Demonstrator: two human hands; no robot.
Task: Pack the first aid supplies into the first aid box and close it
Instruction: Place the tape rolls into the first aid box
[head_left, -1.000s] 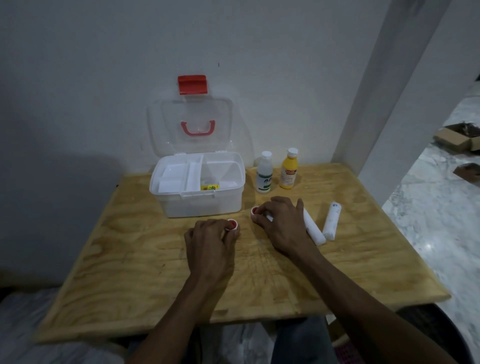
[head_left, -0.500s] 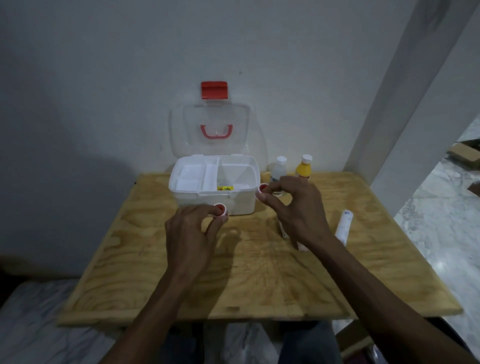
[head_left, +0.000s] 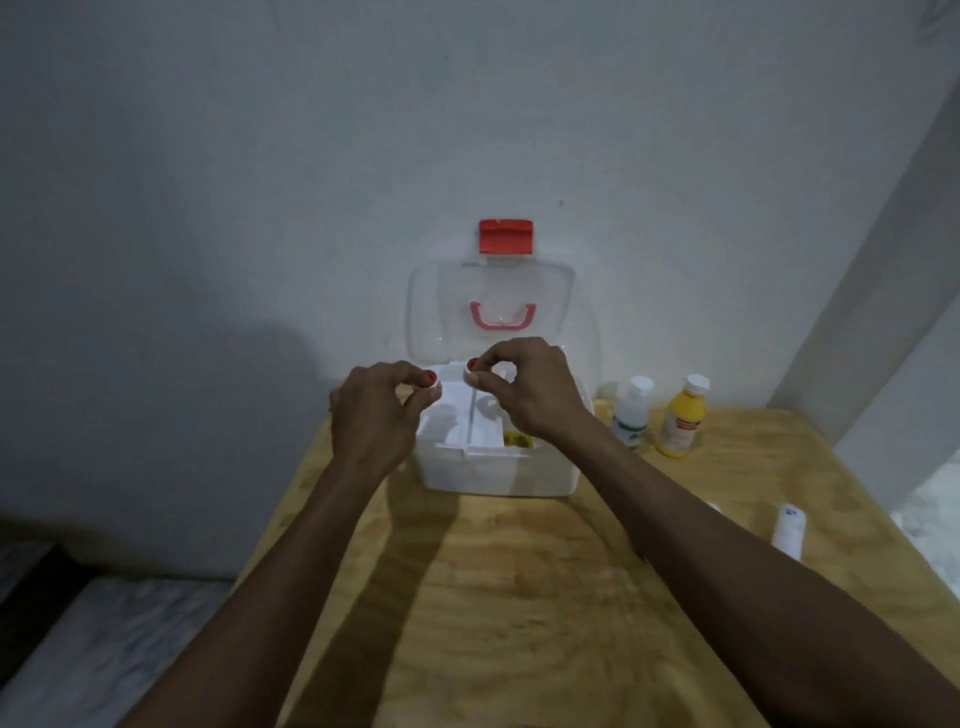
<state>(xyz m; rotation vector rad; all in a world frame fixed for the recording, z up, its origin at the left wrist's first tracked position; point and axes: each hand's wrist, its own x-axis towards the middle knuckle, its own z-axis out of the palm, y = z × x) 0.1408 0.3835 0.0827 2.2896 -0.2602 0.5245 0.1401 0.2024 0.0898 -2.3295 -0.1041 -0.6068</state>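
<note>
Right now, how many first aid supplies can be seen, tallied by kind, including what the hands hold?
Small red-and-white rolls, one pinched in the left hand and one in the right hand: 2
Bottles standing on the table: 2, white and yellow
White rolls lying on the table: 1 fully seen; a second is mostly hidden by the right arm
Total: 5 clearly visible

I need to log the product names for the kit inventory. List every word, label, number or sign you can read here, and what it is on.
No text here is legible.
White bottle: green and dark label, print too blurred to read.
Yellow bottle: red and white label, too blurred to read.
White roll on the table: small blue mark at its end, unreadable.
Yellow item inside the first aid box: markings too small to read.
</note>
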